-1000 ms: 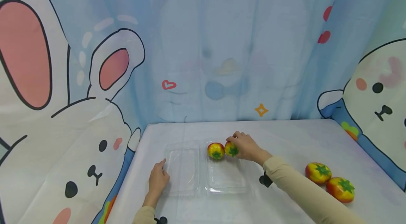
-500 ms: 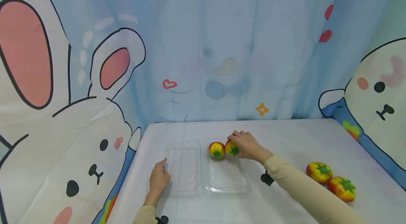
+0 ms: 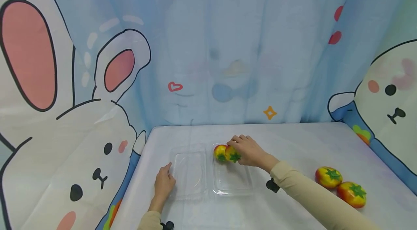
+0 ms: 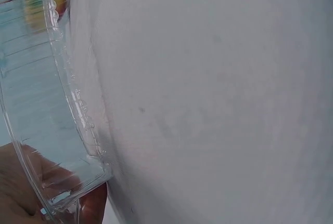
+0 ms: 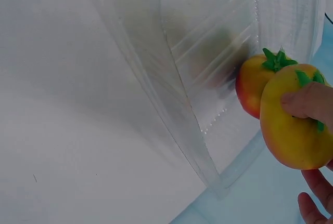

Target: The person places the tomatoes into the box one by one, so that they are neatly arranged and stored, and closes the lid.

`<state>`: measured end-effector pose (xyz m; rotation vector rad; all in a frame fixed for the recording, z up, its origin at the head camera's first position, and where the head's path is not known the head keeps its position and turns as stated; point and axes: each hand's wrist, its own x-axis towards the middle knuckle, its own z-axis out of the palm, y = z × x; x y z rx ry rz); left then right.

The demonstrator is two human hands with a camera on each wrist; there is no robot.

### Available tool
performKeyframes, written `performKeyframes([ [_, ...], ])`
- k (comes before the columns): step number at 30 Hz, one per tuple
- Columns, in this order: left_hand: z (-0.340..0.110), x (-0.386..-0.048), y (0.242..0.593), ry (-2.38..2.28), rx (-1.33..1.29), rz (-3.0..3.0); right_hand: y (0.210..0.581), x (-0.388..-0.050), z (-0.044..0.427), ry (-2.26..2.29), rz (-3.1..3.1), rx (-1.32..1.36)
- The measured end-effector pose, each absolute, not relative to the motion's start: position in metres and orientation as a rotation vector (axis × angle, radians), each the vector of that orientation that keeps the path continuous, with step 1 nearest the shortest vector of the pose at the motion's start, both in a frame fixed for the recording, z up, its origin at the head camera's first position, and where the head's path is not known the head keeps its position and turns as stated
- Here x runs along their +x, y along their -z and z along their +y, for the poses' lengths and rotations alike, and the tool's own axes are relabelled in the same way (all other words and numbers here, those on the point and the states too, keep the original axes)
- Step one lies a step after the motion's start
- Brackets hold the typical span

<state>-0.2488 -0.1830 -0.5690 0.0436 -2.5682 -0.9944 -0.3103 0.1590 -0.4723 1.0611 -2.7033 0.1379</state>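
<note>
In the head view, a clear hinged plastic container lies spread out, its lid half (image 3: 189,174) at left and its tray half (image 3: 232,186) at right. My left hand (image 3: 164,183) is at the lid's left edge; in the left wrist view its fingers (image 4: 93,203) pinch the plastic corner. One yellow-red artificial persimmon (image 3: 219,152) with green leaves sits at the tray's far left corner. My right hand (image 3: 251,151) grips a second persimmon (image 5: 291,125) over the far end of the tray, close against the first, partly covering it.
Two more persimmons, a farther one (image 3: 328,177) and a nearer one (image 3: 352,194), lie side by side on the white tabletop (image 3: 286,208) at right, beyond my right sleeve (image 3: 312,194). A printed curtain (image 3: 228,42) hangs behind the table's back edge.
My right hand has shifted slightly left with its persimmon, which now overlaps the first one in the head view. My left hand stays at the lid's edge.
</note>
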Motion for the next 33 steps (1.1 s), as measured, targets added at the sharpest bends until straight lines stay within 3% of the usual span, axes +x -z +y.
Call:
performKeyframes([
  [33,-0.181,-0.248,0.571,0.986,0.04,-2.573,0.517,-0.298,0.136,-0.179,-2.614,1.253],
])
